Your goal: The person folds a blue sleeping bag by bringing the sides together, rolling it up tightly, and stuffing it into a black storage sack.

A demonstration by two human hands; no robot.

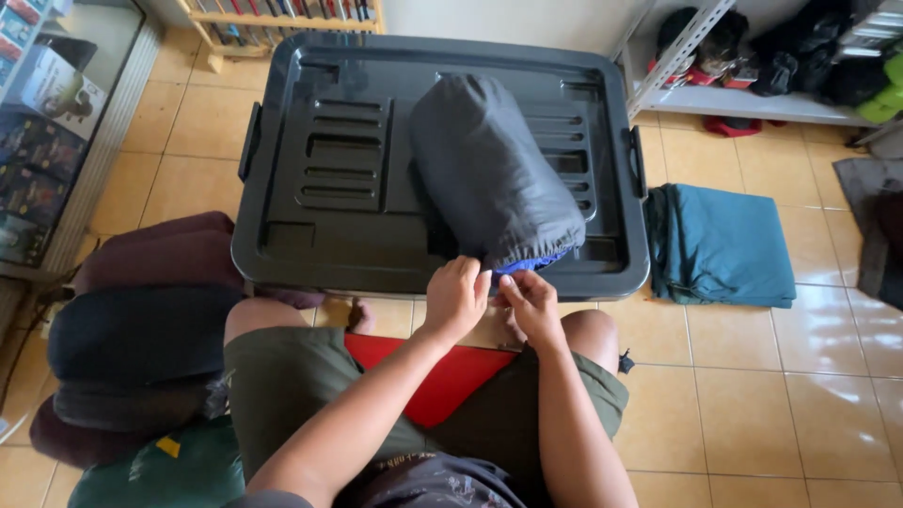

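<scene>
A dark grey stuff sack, rolled into a cylinder, lies on the black lid of a large plastic bin. Blue fabric shows at its near open end. My left hand and my right hand meet at that end, fingertips pinched together at the sack's mouth beside the blue fabric. What exactly the fingers grip is too small to tell; it looks like the sack's drawstring edge. I sit on the tiled floor with knees against the bin.
Several rolled dark sacks are stacked at my left, a green one below them. A folded teal cloth lies on the floor to the right. A red thing lies between my legs. Metal shelving stands at the back right, a glass cabinet at left.
</scene>
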